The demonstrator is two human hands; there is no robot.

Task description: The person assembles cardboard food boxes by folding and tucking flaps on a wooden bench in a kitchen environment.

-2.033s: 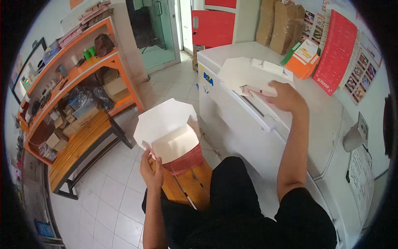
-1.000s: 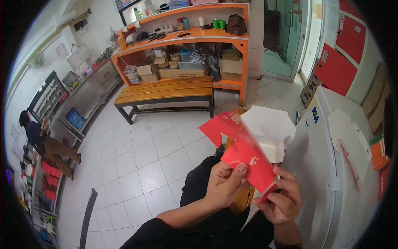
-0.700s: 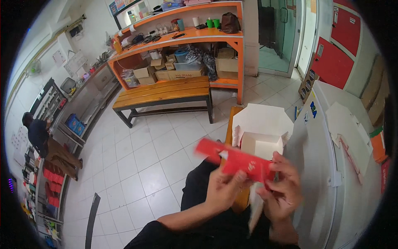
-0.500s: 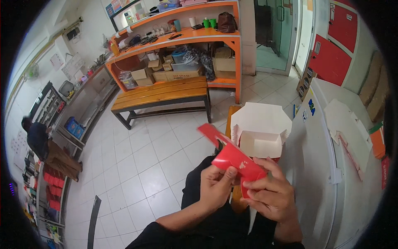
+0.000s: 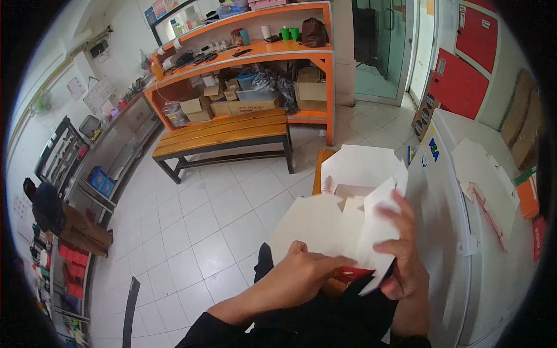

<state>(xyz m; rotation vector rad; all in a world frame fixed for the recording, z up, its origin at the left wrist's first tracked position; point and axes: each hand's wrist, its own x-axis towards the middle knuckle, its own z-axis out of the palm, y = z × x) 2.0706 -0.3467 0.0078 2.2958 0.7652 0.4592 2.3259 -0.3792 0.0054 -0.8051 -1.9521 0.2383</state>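
Left hand (image 5: 307,268): fingers bent over the near edge of a half-folded box (image 5: 319,220), closed on it beside a strip of red.
Right hand (image 5: 403,249): fingers spread and blurred around the box's raised right flap (image 5: 368,232); whether they pinch it, I cannot tell.
Half-folded box: held over the lap, wide panel out to the left. Half a second ago its red outside faced up; now the white inside does, so its creases and flaps lie open to the fingers.
Open box (image 5: 371,159): just beyond, lid up, on a wooden seat (image 5: 325,156) (the held box hides its front).
Freezer (image 5: 444,232): white, at the right, with another unfolded box (image 5: 484,174) on top.
Bench (image 5: 223,136): wooden, across the tiles, before an orange shelf (image 5: 329,95).
Co-worker (image 5: 75,223): standing far left.
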